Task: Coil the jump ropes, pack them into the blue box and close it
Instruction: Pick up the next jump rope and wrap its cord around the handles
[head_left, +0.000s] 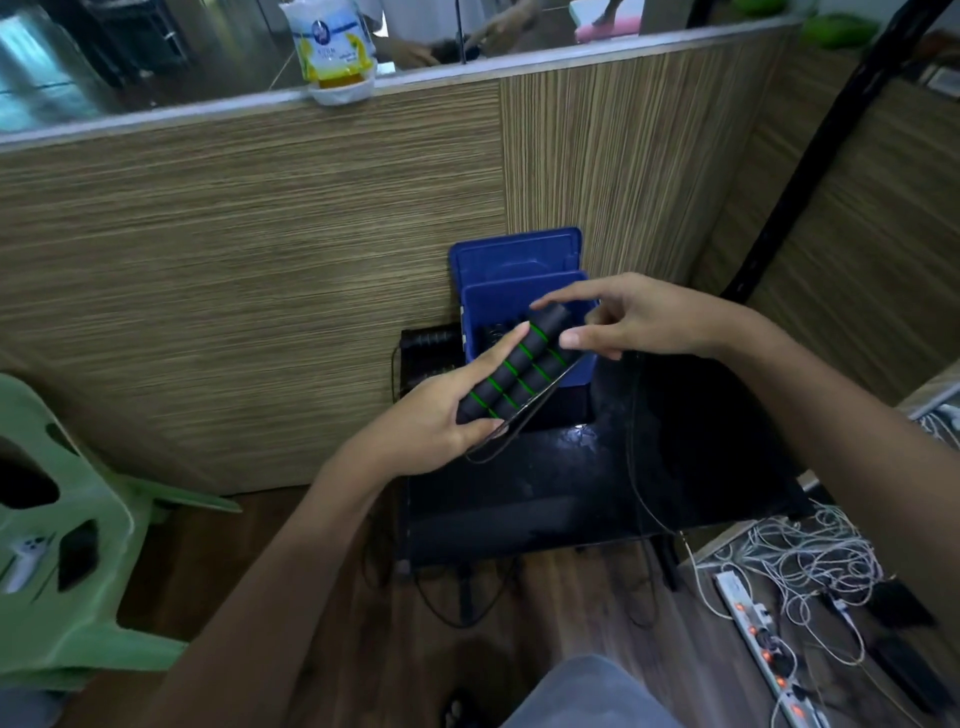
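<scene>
2 jump rope handles (511, 371) gripped in left hand (434, 421), right hand (631, 322) fingers spread above blue box (519, 260)

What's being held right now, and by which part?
The left hand grips the two black jump rope handles side by side at their near ends. The right hand touches their far ends with its fingertips, above the open blue box.

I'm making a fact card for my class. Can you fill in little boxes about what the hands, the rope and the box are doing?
left hand: grips the near end of the rope handles
right hand: fingertips touch the far end of the handles
rope handles: two, black with green rings, side by side, over the box's opening
blue box: open, on a black table
lid: upright behind the box
</scene>
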